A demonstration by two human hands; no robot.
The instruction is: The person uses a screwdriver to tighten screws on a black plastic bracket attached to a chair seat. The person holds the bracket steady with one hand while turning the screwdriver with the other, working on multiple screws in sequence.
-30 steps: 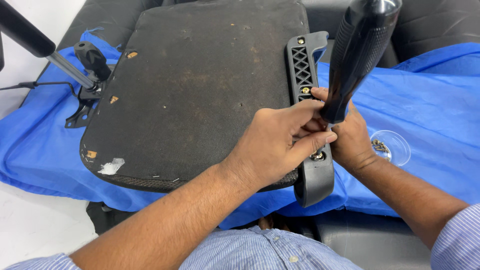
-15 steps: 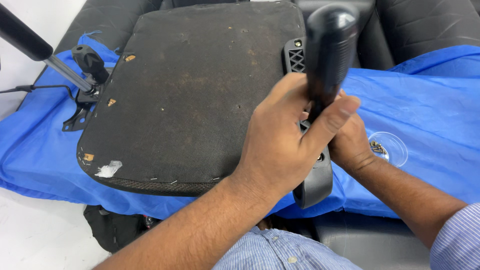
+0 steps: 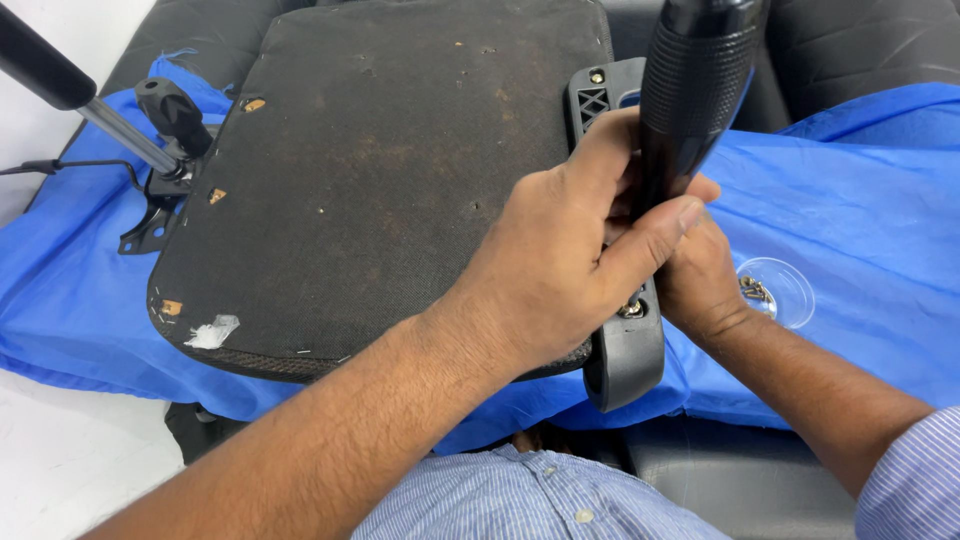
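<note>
A black chair seat lies upside down on a blue cloth, its dusty fabric underside facing up. A black plastic armrest bracket runs along its right edge, with a screw showing near its lower end. My left hand wraps around the lower part of a black ribbed tool handle that stands upright over the bracket. My right hand sits just behind it, gripping the same handle low down; its fingers are mostly hidden.
A small clear dish holding several screws rests on the cloth at right. At the left edge of the seat are a black lever knob, a metal rod and a metal bracket. Black cushions lie behind.
The tool handle has swung from tilted right toward upright, over the bracket. My left hand has moved up from the bracket and closed around the handle.
</note>
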